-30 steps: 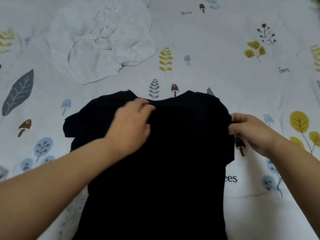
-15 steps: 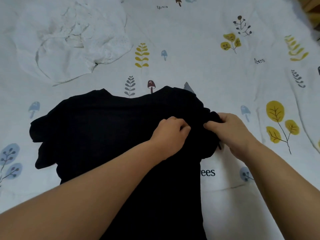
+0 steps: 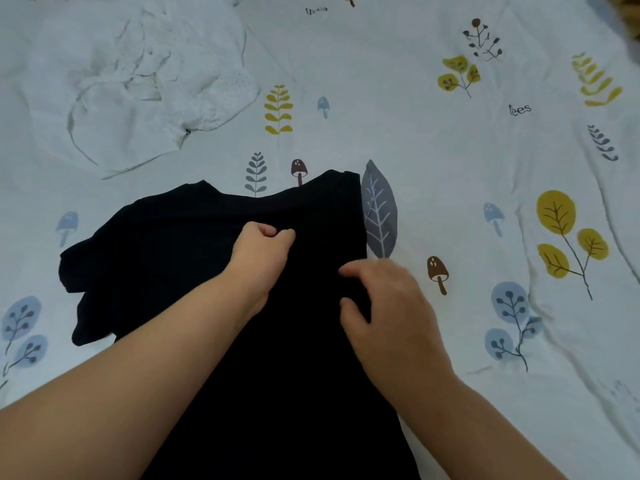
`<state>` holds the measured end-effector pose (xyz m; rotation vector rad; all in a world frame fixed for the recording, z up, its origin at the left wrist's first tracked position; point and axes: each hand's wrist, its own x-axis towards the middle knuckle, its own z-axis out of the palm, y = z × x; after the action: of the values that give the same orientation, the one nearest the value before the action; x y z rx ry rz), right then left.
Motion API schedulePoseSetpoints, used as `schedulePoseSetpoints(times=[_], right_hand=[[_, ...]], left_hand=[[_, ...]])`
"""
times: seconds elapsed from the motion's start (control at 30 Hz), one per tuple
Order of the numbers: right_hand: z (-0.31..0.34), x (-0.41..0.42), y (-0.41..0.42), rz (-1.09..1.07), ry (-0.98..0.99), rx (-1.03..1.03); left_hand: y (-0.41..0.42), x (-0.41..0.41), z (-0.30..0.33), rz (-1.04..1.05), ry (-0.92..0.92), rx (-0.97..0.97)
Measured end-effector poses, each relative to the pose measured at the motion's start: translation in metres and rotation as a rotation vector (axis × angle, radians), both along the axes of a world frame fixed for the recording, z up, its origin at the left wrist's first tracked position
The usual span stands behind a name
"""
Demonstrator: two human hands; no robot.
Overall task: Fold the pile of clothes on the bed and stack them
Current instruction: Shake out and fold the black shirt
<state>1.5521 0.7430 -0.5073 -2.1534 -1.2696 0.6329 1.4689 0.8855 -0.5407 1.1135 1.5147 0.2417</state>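
The black T-shirt (image 3: 194, 258) lies flat on the bed (image 3: 450, 168), neck toward 12 o'clock, filling the lower middle of the head view. Its right side is already turned in to a straight edge; its left sleeve, at about 9 o'clock, lies spread out.

Likely risks, as I judge them: the turned-in right panel is loose cloth, so if the pinch at the top lets go before the fold is pressed flat, it may slide back open. A pull by the pinching hand could also drag the whole shirt across the sheet and skew the collar. The left sleeve is crumpled and may fold in unevenly.

The left hand (image 3: 259, 252) has its grip closed, fingers curled and pinching shirt fabric just below the collar. The right hand (image 3: 388, 306) is blurred; its grip looks open, fingers spread and resting on the shirt's right edge, holding nothing.

A crumpled white garment (image 3: 145, 81) lies unfolded at 11 o'clock, well apart from the shirt.
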Motion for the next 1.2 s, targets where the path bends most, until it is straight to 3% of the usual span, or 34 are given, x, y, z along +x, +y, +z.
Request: schedulePoseSetpoints(times=[0.07,0.13,0.23,0.4,0.5,0.6,0.67,0.73,0.8,0.87,0.9,0.97,1.0,1.07,1.13,1.2], right_hand=[[-0.012,0.006,0.001,-0.077,-0.092,-0.124],[-0.022,0.009,0.005,-0.092,-0.043,-0.273],[-0.031,0.006,0.010,-0.054,-0.084,-0.172],[-0.025,-0.010,0.007,0.132,-0.185,0.123],[-0.023,-0.018,-0.006,0.338,-0.165,0.147],[-0.023,-0.017,-0.005,0.108,-0.129,0.161],[-0.027,-0.013,0.007,-0.060,-0.142,-0.058],[-0.027,-0.017,0.012,0.053,-0.204,-0.167],[-0.023,-0.026,0.009,0.318,-0.285,-0.088],[-0.021,-0.034,0.000,0.465,-0.216,0.019],[-0.023,-0.032,-0.002,0.432,-0.165,0.083],[-0.027,-0.022,0.001,0.136,-0.121,0.179],[-0.028,-0.014,0.007,-0.058,-0.117,0.141],[-0.032,0.003,0.025,-0.306,-0.060,-0.138],[-0.040,0.011,0.039,-0.287,-0.058,-0.361],[-0.042,0.012,0.047,-0.201,-0.094,-0.355]], left_hand=[[-0.004,-0.002,-0.002,-0.147,0.029,0.103],[-0.008,0.000,-0.001,-0.314,0.075,0.224],[-0.006,0.003,-0.003,-0.510,0.161,0.352],[0.005,-0.007,-0.001,-0.243,-0.084,0.277],[0.007,-0.018,-0.008,-0.204,0.176,0.420],[0.009,-0.016,-0.006,-0.156,0.215,0.650],[0.011,-0.005,-0.008,-0.253,0.203,0.668],[0.012,0.008,-0.012,-0.393,0.207,0.599],[0.014,0.018,-0.014,-0.499,0.205,0.539],[0.018,0.024,-0.015,-0.565,0.200,0.523],[0.020,0.025,-0.015,-0.584,0.194,0.525],[0.025,0.030,-0.012,-0.578,0.144,0.525],[0.027,0.033,-0.010,-0.570,0.103,0.516],[0.030,0.042,-0.007,-0.613,0.038,0.502],[0.032,0.052,-0.006,-0.709,0.027,0.511],[0.033,0.064,-0.006,-0.776,0.042,0.565]])
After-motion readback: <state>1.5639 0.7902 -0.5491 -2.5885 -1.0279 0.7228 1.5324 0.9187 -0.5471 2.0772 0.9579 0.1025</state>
